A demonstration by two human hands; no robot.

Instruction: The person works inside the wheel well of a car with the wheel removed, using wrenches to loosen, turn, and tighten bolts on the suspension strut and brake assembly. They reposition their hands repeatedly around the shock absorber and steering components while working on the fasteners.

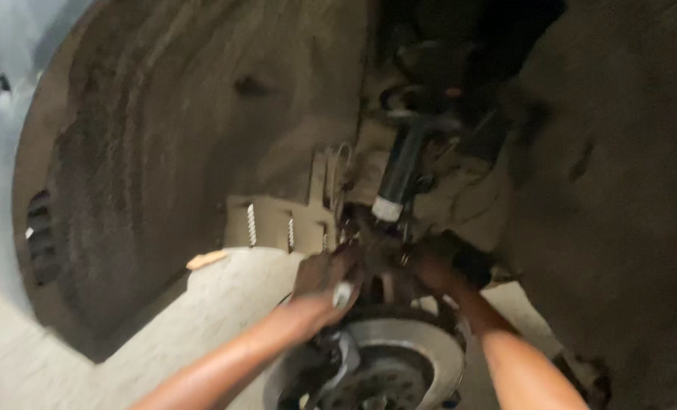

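both hands work inside a car's wheel well, just above the brake disc (410,342). the left hand (325,277) is curled around a small pale cylinder (342,294), perhaps a socket or a short tool end; the blur makes it hard to say which. the right hand (433,267) sits just to the right of it, fingers closed on a dark part of the hub assembly (384,254), though i cannot tell exactly what it grips. the work piece lies between the two hands, right at the fingertips, with the strut (403,171) rising straight up beyond them. further off past the left hand, the dusty wheel arch liner (164,152) curves round, and a slotted metal bracket (278,224) sits just above that hand's knuckles.

to do this step well, i judge the left hand should keep the pale piece square to the fastener so that it does not slip, while the right hand steadies the joint. the greasy surfaces look slick, so a firm, even grip matters.
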